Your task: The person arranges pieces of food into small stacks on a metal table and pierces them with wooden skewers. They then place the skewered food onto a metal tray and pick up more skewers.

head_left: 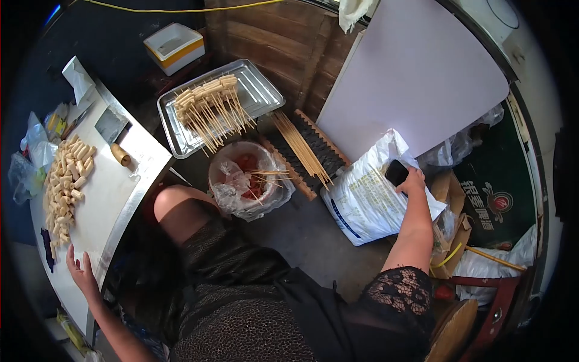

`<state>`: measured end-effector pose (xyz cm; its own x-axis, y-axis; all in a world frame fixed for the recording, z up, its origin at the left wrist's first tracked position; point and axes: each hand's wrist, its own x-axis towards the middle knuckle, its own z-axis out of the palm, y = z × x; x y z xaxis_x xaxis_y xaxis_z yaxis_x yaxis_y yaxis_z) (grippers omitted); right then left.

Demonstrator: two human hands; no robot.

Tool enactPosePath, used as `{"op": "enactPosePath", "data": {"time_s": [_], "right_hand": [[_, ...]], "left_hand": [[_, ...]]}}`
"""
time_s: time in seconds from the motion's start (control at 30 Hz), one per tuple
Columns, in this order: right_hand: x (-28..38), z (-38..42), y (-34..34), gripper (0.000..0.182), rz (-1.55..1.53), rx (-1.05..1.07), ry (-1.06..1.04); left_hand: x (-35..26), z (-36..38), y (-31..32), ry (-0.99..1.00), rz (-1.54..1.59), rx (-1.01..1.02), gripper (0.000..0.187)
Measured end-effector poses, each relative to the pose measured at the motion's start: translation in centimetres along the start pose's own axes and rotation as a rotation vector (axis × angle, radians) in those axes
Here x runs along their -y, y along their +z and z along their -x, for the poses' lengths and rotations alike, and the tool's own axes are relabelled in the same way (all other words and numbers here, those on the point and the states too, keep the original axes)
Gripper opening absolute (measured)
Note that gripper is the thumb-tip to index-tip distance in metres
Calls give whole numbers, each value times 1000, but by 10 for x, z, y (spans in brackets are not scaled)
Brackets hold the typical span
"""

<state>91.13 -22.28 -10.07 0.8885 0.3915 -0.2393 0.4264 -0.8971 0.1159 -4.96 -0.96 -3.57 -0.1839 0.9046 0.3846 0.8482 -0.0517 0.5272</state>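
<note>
My right hand (412, 182) grips the edge of a dark phone (397, 173), which lies on a white printed sack (368, 196). Fingers apart and holding nothing, my left hand (84, 274) hovers by the edge of the pale table (99, 208). Just beyond its fingertips is a pile of short, pale cylindrical food pieces (63, 184). A cleaver (113, 125) with a wooden handle rests on the table behind the pile. Left of the sack, a bundle of bare wooden skewers (301, 148) lies across a dark rack with notched wooden sides (335, 143).
A metal tray (262, 87) holds loaded skewers (211, 102). In front stands a plastic-lined bucket (222, 181) with red contents and several sticks. A white and yellow container (175, 47) is at the back; a large pale board (416, 78) leans behind the sack.
</note>
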Motion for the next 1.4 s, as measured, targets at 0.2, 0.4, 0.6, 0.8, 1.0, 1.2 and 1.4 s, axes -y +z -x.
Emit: {"op": "enactPosePath", "data": {"time_s": [0.2, 0.4, 0.6, 0.8, 1.0, 1.2, 1.4], "right_hand": [[34, 10, 24, 34, 223, -304, -17], [212, 47, 91, 38, -468, -132, -639], [307, 27, 131, 26, -326, -176, -375], [322, 29, 141, 23, -75, -218, -403], [322, 24, 127, 24, -102, -137, -340], [302, 36, 105, 24, -185, -167, -393], [264, 61, 116, 47, -729, -124, -332]], "left_hand": [[-2, 4, -2, -10, -6, -3, 48], [-9, -7, 27, 16, 46, 43, 47], [-28, -13, 31, 49, -32, 95, 47], [2, -9, 20, -10, -84, 97, 45], [16, -14, 27, -23, -48, 109, 45], [8, -15, 25, 1, -13, 72, 45], [9, -4, 12, 13, -3, -23, 45]]}}
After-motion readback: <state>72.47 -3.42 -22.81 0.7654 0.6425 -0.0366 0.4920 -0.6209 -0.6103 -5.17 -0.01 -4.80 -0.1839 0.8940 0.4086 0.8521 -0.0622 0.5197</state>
